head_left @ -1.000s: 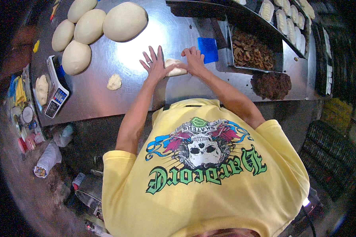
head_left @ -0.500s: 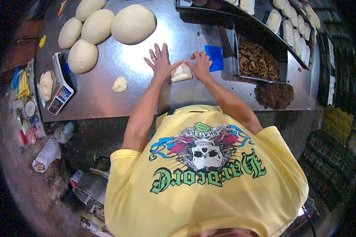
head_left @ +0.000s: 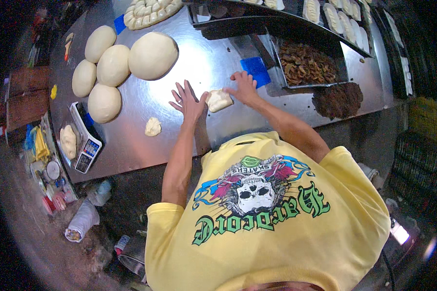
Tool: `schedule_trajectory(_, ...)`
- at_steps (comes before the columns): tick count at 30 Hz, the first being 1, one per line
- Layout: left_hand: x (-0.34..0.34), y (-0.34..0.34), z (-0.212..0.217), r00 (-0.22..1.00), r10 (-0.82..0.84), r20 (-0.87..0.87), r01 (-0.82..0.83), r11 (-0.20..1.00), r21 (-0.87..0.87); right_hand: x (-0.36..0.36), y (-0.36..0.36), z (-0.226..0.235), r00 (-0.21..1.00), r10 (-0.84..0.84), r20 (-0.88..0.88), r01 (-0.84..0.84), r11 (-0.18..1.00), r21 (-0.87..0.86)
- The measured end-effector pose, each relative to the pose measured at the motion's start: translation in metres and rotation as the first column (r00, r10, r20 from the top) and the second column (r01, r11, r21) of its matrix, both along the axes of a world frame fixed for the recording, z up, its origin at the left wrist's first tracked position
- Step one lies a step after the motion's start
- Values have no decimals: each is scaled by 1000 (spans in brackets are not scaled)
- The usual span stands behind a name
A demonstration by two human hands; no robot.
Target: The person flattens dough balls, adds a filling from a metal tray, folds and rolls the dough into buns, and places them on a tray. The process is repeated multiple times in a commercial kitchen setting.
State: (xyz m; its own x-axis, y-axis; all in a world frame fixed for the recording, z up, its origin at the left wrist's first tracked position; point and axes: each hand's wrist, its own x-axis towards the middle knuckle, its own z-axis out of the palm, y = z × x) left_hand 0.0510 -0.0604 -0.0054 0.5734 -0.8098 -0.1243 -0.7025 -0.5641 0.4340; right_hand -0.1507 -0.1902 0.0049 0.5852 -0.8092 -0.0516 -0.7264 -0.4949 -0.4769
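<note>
We see both hands on a small square-ish piece of dough point(head_left: 219, 100) lying flat on the steel table point(head_left: 204, 63), near the middle of its near half. The left hand point(head_left: 188, 101) is spread wide, fingers fanned, its palm edge against the piece's left side; nothing is closed around the dough. The right hand point(head_left: 243, 86) rests at the piece's right upper corner, fingers loosely curved; we cannot tell whether they pinch it or only press. Flanking it from both sides, we judge, keeps the piece from sliding on the smooth steel.

A smaller dough lump point(head_left: 153, 126) lies apart to the left, and five large dough balls point(head_left: 153, 55) sit clustered at the far left, clear of the working spot. A digital scale point(head_left: 85, 138) carrying a dough portion point(head_left: 68, 141) hangs close to the table's left near edge.

Open steel runs left of the hands and beyond them. To the right, room is tight: a blue scraper point(head_left: 256, 70) lies just beyond the right hand, and a tray of brown filling point(head_left: 306, 63) stands beside it. The near table edge runs just below the wrists.
</note>
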Motion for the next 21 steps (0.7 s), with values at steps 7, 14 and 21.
schedule_trajectory(7, 9, 14, 0, 992, -117, 49, 110, 987, 118, -8, 9, 1, 990, -137, 42, 130, 983, 127)
schedule_trajectory(14, 2, 24, -9, 959, -259, -117, 213, 928, -306, -15, 6, 5, 973, 133, 187, -147, 987, 62)
schedule_trajectory(21, -31, 8, 2, 910, -413, 44, 415, 900, -130, 6, 15, 13, 951, 308, 15, -300, 914, 274)
